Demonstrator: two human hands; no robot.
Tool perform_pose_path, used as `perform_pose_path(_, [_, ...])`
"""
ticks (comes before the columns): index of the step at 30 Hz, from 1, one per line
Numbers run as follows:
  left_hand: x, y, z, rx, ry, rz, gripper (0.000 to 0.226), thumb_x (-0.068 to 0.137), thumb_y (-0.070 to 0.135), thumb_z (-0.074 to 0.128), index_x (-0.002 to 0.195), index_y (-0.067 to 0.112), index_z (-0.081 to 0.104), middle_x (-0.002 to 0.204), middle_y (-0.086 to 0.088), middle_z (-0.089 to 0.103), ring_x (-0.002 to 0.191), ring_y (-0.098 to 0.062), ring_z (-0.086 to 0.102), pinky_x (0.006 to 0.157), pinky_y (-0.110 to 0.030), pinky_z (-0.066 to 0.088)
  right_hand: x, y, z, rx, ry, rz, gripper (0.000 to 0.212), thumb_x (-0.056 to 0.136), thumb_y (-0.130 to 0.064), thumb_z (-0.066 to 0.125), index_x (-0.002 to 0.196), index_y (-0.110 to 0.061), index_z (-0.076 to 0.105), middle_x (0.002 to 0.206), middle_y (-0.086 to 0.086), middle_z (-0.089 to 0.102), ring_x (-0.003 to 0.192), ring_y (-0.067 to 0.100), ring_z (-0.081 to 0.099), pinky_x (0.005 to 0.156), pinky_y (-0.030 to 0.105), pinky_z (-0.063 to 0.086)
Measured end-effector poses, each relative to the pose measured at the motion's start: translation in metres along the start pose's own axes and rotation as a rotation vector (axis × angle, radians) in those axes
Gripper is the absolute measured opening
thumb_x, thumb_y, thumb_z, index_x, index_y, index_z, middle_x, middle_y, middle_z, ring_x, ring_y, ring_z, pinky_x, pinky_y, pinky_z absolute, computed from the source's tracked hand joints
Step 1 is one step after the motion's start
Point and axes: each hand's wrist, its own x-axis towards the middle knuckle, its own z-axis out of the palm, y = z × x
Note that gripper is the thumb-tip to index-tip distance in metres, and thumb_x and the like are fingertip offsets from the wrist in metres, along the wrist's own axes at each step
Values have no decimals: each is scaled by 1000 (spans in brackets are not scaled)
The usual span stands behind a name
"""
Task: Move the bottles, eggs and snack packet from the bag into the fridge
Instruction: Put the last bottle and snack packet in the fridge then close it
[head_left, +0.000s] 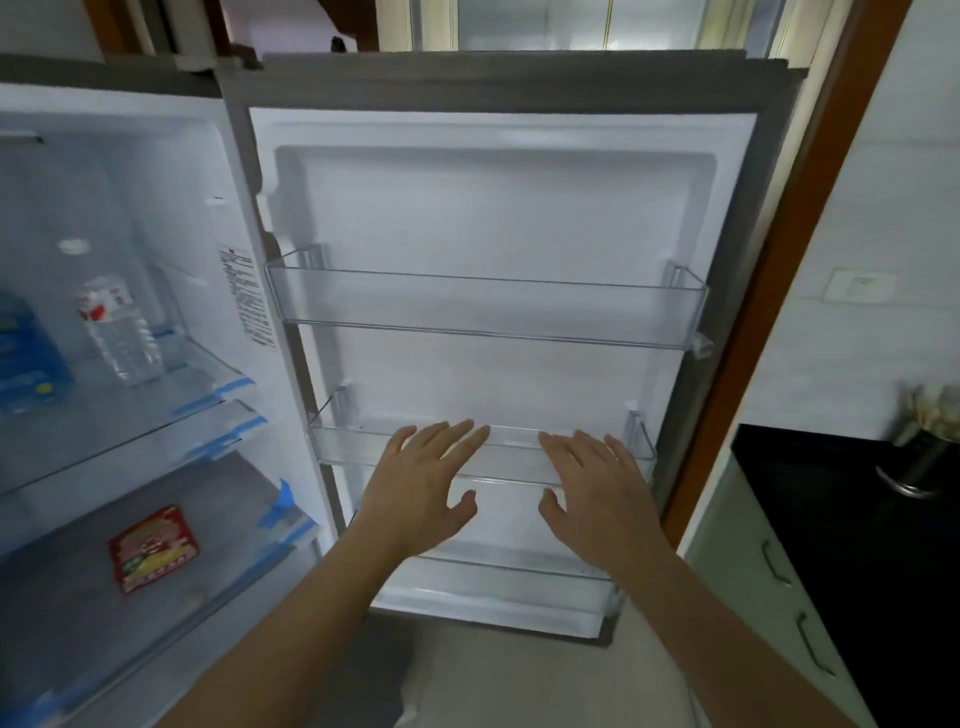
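The fridge stands open, its door (493, 208) swung out in front of me with three clear door bins. My left hand (423, 486) and my right hand (592, 491) are both spread flat, empty, against the middle door bin (511, 449). Inside the fridge at left, a clear water bottle (117, 325) with a red-and-white label stands on the upper glass shelf (171, 400), beside a blue box (26, 358). A red snack packet (153, 548) lies flat on the lower shelf. The bag and the eggs are out of view.
The upper door bin (488, 312) and the lowest door bin (509, 577) hold nothing. A black countertop (810, 499) with a metal cup (922, 462) of utensils is at the right, above green cabinet doors (769, 582). A brown door frame (779, 270) runs behind the fridge door.
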Motion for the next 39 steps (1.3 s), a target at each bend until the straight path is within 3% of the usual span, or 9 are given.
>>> perform_pose_path(5, [-15, -7, -12, -33, -40, 32, 72, 86, 47, 52, 152, 36, 28, 156, 7, 38, 140, -20, 40, 118, -45, 25, -16, -15, -8, 17, 13, -10, 66, 76, -34, 83, 135, -13, 63, 128, 9, 70, 118, 32, 67, 101, 58, 51])
perform_pose_path(9, [-31, -17, -17, -70, -40, 73, 72, 86, 44, 53, 153, 38, 26, 157, 10, 36, 141, -18, 37, 119, -45, 23, -34, -29, -24, 36, 75, -7, 63, 76, -34, 82, 133, -12, 65, 129, 9, 70, 117, 32, 68, 97, 56, 54])
perform_pose_path(19, [-82, -53, -44, -49, -34, 168, 78, 83, 20, 61, 152, 34, 29, 153, 2, 43, 141, -23, 38, 118, -42, 20, -100, -102, -41, -12, 126, 68, 61, 90, -39, 39, 133, -4, 63, 127, 15, 69, 115, 35, 68, 95, 56, 55])
perform_pose_path(21, [-98, -51, -55, -46, -27, 133, 79, 83, 22, 62, 154, 32, 26, 156, -1, 38, 144, -27, 35, 118, -46, 24, -108, -130, -43, -15, 96, 129, 60, 90, -40, 42, 134, -3, 61, 129, 17, 68, 116, 37, 67, 96, 57, 54])
perform_pose_path(25, [-141, -31, -74, -154, -10, 81, 73, 92, 34, 54, 155, 34, 18, 163, 5, 21, 150, -21, 20, 121, -48, 16, -119, -180, -50, -26, -1, 211, 68, 82, -29, 74, 142, -5, 54, 137, 16, 63, 124, 36, 63, 105, 54, 49])
perform_pose_path(29, [-185, -3, -85, -225, 69, 184, 76, 88, 39, 59, 154, 34, 21, 161, 5, 27, 148, -21, 28, 118, -44, 16, -136, -221, -82, 129, -5, 195, 66, 95, -32, 61, 153, -11, 38, 156, 10, 45, 145, 28, 42, 115, 49, 41])
perform_pose_path(31, [-206, 10, -94, -245, 136, 233, 75, 87, 41, 58, 153, 30, 25, 160, 4, 31, 147, -19, 29, 116, -45, 15, -156, -231, -105, 153, 101, 145, 59, 93, -30, 56, 147, -9, 47, 149, 8, 53, 140, 24, 48, 111, 41, 46])
perform_pose_path(33, [-225, 20, -103, -260, 160, 272, 70, 89, 43, 52, 153, 29, 28, 160, 5, 29, 148, -13, 23, 117, -41, 11, -180, -230, -128, 223, 155, 141, 53, 93, -26, 53, 145, -13, 50, 145, 1, 53, 137, 17, 48, 114, 27, 39])
perform_pose_path(39, [-270, 36, -122, -200, 68, 255, 68, 90, 49, 46, 153, 30, 28, 162, 9, 23, 150, -11, 13, 118, -38, 8, -217, -210, -174, 314, 338, 313, 55, 91, -30, 52, 143, -13, 50, 131, -5, 53, 119, 3, 49, 99, 0, 33])
